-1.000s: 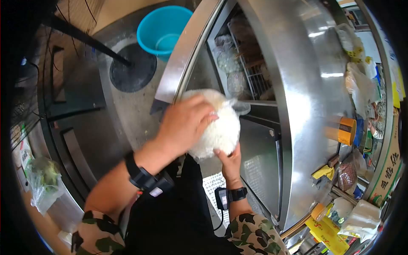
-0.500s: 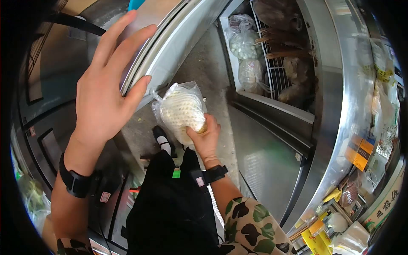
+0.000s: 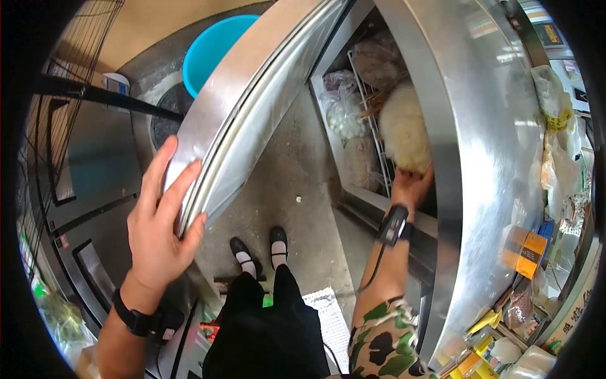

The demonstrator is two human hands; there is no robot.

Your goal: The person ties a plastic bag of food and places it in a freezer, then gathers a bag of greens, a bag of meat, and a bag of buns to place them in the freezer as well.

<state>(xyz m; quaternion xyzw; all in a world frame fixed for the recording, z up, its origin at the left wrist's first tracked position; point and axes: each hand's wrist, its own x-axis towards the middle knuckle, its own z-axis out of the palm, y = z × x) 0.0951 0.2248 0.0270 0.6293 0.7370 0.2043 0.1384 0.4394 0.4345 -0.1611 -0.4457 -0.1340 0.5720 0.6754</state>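
Observation:
My left hand [image 3: 165,218] holds the edge of the open fridge door [image 3: 221,95], its fingers on the metal outer side and the thumb by the white seal. My right hand [image 3: 411,187] reaches into the fridge compartment [image 3: 344,179]. It grips the lower end of a clear plastic bag of pale food [image 3: 405,129], which is smeared by motion; the kind of food cannot be told. A white wire rack [image 3: 365,95] stands just left of this bag. Beyond the rack are a bag of round pale pieces [image 3: 344,120] and another plastic bag [image 3: 362,161].
A blue tub [image 3: 211,54] stands behind the door. Along the right runs a steel counter [image 3: 499,164] with an orange-and-black box [image 3: 524,251] and several bags on it. A white mat [image 3: 329,322] lies on the floor near my feet. A dark bar [image 3: 107,96] crosses at left.
My right hand has carried the bag of pale food from above the floor, up and right into the fridge. My left hand has gone from spread fingers beside the door to gripping its edge.

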